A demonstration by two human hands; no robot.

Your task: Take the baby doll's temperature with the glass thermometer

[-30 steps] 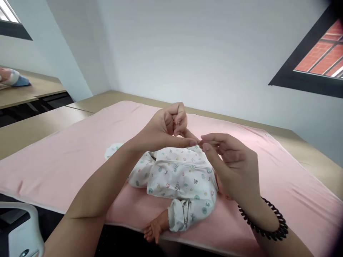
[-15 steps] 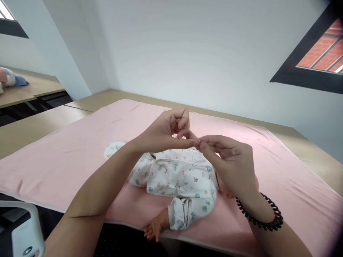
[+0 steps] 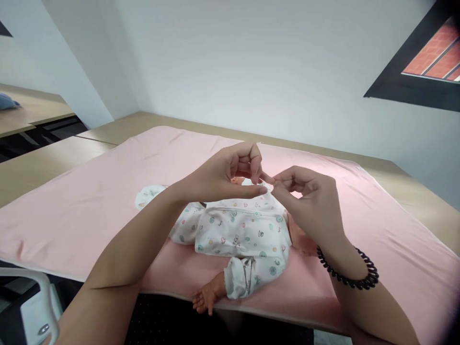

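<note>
Above the doll (image 3: 240, 235), my left hand (image 3: 239, 170) has its thumb and index finger apart and the other fingers curled. It holds nothing that I can see. The fingertips of my right hand (image 3: 309, 196) are pinched at the tip of my left index finger. A black coil band (image 3: 370, 275) circles my right wrist. The doll lies in a white printed baby suit, its head to the right and partly hidden behind my right hand. One doll hand (image 3: 208, 294) sticks out of a turned-back cuff toward me.
Under the doll, a pink blanket (image 3: 89, 206) covers much of the wooden table (image 3: 46, 163) and reaches its near edge. A white wall (image 3: 233, 67) stands behind, with a dark-framed window (image 3: 391, 81) at upper right. A white curved frame (image 3: 45, 287) is at lower left.
My left thumb has parted from the index finger and my right fingertips. Both hands stay over the doll. The view has shifted slightly down and to the right.
</note>
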